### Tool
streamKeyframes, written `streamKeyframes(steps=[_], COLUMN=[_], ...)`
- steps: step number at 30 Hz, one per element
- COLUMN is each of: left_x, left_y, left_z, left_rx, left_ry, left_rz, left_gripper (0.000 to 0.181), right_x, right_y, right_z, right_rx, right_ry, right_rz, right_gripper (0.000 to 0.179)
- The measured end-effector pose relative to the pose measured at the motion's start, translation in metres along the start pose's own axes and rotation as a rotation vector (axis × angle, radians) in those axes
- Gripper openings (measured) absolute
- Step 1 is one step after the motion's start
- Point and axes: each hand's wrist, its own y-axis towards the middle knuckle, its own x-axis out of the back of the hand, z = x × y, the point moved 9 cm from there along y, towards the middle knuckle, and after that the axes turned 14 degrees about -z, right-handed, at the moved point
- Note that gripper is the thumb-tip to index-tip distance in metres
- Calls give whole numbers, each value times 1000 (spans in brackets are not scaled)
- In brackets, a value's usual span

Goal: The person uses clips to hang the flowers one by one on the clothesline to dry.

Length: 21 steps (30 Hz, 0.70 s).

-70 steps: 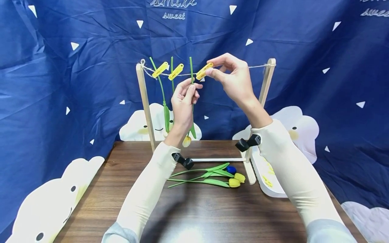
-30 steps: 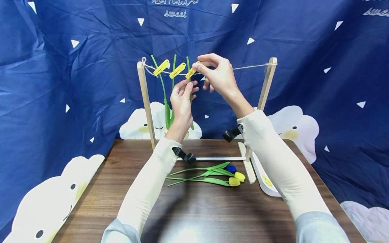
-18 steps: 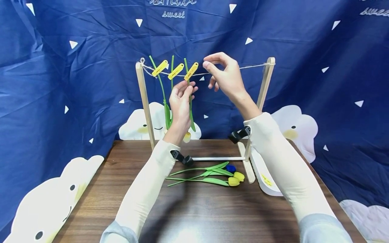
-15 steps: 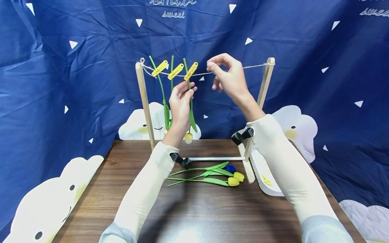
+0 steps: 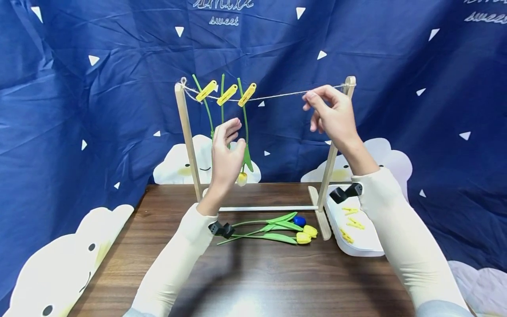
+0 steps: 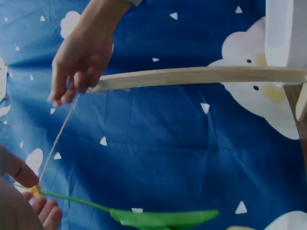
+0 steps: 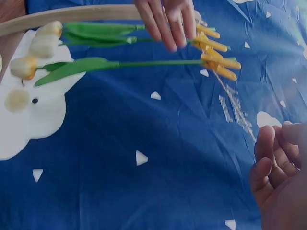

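Three yellow clothespins clip three green-stemmed tulips upside down onto a string [image 5: 277,95], towards its left end. The rightmost clothespin [image 5: 247,95] grips the stem of a white-and-yellow tulip [image 5: 242,178]. Beside that stem is my left hand [image 5: 227,154], fingers raised and thumb apart, holding nothing. All three pale blooms, including the nearest tulip [image 7: 24,68], show in the right wrist view. My right hand [image 5: 336,114] is at the string's right part, fingers loosely bent with nothing between them. The left hand partly hides the other two tulips in the head view.
A wooden frame [image 5: 188,141] carries the string between two posts. On the table [image 5: 269,281] lie a blue tulip [image 5: 299,221] and two yellow tulips [image 5: 303,238]. Right of the frame, a white tray [image 5: 364,253] holds several yellow clothespins [image 5: 355,223].
My right hand brought a clothespin onto the third stem, let go of it and moved right along the string. My left hand released that stem and moved down and left.
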Motion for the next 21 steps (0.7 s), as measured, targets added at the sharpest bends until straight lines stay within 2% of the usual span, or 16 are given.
streamKeyframes(steps=[5,12,16,21], left_x=[17,39,49,58], left_y=[-9,-27,-40,-64], left_z=[11,40,62,99], left_rx=[-7,31,19,15], left_ry=[21,104,153,245], left_rz=[24,126,203,340], left_gripper=[31,20,18,16], right_x=[35,87,116,147], right_y=[-8,-20,-27,-39], right_z=[-12,-43,-70,-108], right_rx=[-34,-97,-165,-234], right_ry=[-22,-79,-262,-535], right_rz=[-22,-53,-49,30], right_gripper=[20,26,35,43])
